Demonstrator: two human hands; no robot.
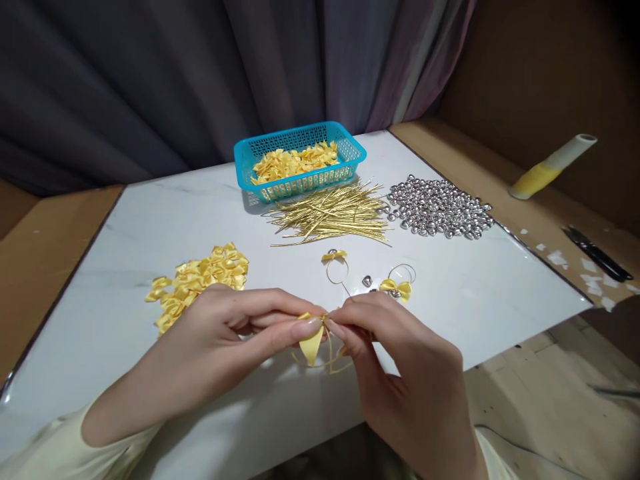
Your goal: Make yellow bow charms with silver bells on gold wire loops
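Observation:
My left hand [230, 340] and my right hand [395, 363] meet over the near edge of the white table [150, 227]. Both pinch a small yellow satin bow [312, 341] with a thin gold wire [330, 363] looped beneath it. The left thumb and fingers press on the bow's top; the right fingertips grip the wire at the bow's knot. Just beyond lie two finished gold rings with yellow bows [336, 264] [399, 281] and a loose silver heart bead [367, 281].
A pile of yellow bows [200, 280] lies at the left. At the back stand a blue basket of bows [299, 160], a heap of gold wires [333, 215] and a heap of silver beads [440, 208]. Black snips [597, 253] and a yellow-white tube [553, 167] rest on the wooden ledge at the right.

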